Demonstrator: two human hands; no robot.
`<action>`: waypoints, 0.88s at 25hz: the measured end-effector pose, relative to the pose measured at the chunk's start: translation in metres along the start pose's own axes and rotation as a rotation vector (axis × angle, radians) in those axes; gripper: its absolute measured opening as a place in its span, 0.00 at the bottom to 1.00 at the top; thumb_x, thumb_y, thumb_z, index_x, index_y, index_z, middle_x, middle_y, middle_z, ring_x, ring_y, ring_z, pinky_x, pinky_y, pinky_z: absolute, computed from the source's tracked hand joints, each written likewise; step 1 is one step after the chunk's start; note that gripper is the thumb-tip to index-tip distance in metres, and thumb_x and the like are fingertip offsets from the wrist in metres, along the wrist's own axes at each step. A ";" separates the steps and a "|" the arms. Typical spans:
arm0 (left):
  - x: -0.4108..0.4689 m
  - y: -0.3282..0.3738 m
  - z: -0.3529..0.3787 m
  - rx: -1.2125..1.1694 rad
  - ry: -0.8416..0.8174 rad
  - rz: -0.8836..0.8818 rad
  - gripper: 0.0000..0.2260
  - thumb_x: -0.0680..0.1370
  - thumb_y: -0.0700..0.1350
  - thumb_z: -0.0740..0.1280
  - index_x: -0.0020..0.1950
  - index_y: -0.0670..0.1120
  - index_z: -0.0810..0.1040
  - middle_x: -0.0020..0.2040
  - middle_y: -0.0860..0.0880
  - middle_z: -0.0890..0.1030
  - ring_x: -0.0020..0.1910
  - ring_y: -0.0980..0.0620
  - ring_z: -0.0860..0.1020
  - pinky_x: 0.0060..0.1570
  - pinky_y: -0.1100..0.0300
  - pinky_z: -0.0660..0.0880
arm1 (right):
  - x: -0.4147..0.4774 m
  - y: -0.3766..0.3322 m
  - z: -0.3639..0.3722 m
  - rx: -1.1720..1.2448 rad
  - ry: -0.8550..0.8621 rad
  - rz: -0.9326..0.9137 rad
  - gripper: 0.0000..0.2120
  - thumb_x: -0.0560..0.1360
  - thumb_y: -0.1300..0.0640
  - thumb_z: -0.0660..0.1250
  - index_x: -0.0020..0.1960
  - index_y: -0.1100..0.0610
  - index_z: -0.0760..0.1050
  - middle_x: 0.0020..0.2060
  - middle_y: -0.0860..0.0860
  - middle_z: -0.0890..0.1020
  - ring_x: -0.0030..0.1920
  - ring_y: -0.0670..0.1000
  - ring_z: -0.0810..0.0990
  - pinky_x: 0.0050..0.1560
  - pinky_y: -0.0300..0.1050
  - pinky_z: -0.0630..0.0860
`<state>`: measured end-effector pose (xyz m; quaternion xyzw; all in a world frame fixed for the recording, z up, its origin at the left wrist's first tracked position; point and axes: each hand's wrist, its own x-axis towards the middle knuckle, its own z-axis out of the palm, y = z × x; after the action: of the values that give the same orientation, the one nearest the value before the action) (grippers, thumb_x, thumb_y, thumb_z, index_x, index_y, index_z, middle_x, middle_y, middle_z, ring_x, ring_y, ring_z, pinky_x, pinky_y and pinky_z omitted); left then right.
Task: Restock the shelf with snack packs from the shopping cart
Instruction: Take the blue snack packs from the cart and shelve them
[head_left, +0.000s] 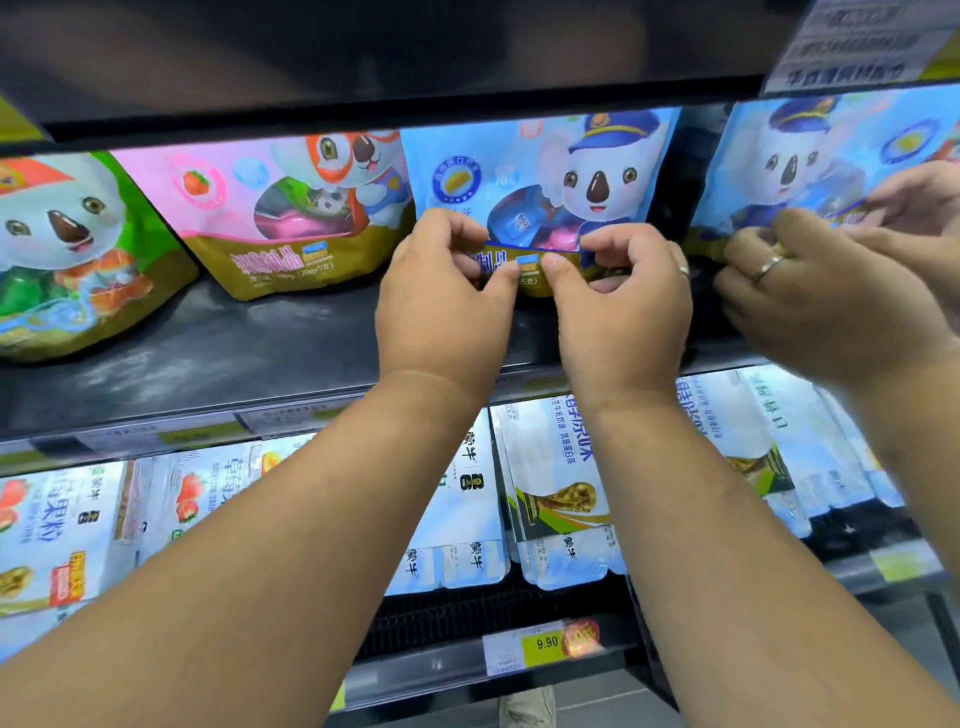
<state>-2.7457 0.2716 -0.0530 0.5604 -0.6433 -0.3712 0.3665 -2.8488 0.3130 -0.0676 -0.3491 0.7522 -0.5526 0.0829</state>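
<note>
— Gripping what, those two hands?

— The same thing. The left hand (441, 306) and the right hand (623, 306) each pinch the gold lower band of a blue koala pack (524, 171). The thumbs lie on its front and the fingers curl in above them.

— And where does that pack sit?

— Upright on the dark shelf (234, 353), its base on the board, just beside a pink strawberry pack (270, 218) on its left. Farther left, a green pack (67, 249) stands nearer the shelf's front edge.

— Anything on the hands?

— A ring (683, 270) on the right one.

— What shows at the far right?

— A second blue pack (810, 156) of the same koala design, with another pair of hands (831, 296) at its lower edge, one wearing a ring. Whether that is a mirror panel or someone else cannot be told.

— And below?

— A lower shelf (441, 618) holds white-and-blue flat packs (561, 467) in rows, some printed with a gold trophy. A yellow price tag (545, 644) reading 9.90 sits on the rail beneath them.
</note>
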 end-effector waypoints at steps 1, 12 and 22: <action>0.004 0.002 0.001 0.022 -0.007 -0.005 0.12 0.74 0.46 0.73 0.48 0.55 0.70 0.39 0.56 0.73 0.44 0.53 0.76 0.52 0.54 0.76 | 0.003 0.000 0.002 -0.006 0.001 -0.001 0.12 0.68 0.58 0.76 0.45 0.51 0.74 0.46 0.51 0.75 0.34 0.45 0.73 0.40 0.26 0.70; 0.030 0.006 0.006 0.207 -0.107 0.027 0.23 0.75 0.48 0.70 0.68 0.51 0.68 0.64 0.48 0.73 0.60 0.48 0.73 0.59 0.58 0.72 | 0.024 -0.004 0.023 -0.197 -0.004 0.051 0.10 0.68 0.56 0.75 0.47 0.53 0.77 0.47 0.48 0.75 0.43 0.44 0.73 0.45 0.40 0.70; 0.042 0.015 0.006 0.283 -0.228 -0.002 0.33 0.76 0.46 0.67 0.79 0.50 0.57 0.75 0.47 0.64 0.72 0.46 0.67 0.68 0.54 0.67 | 0.049 0.002 0.039 -0.288 -0.018 0.033 0.11 0.68 0.54 0.73 0.49 0.51 0.77 0.51 0.51 0.78 0.52 0.55 0.78 0.55 0.53 0.74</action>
<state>-2.7623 0.2316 -0.0396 0.5613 -0.7261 -0.3383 0.2083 -2.8664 0.2531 -0.0713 -0.3502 0.8285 -0.4344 0.0477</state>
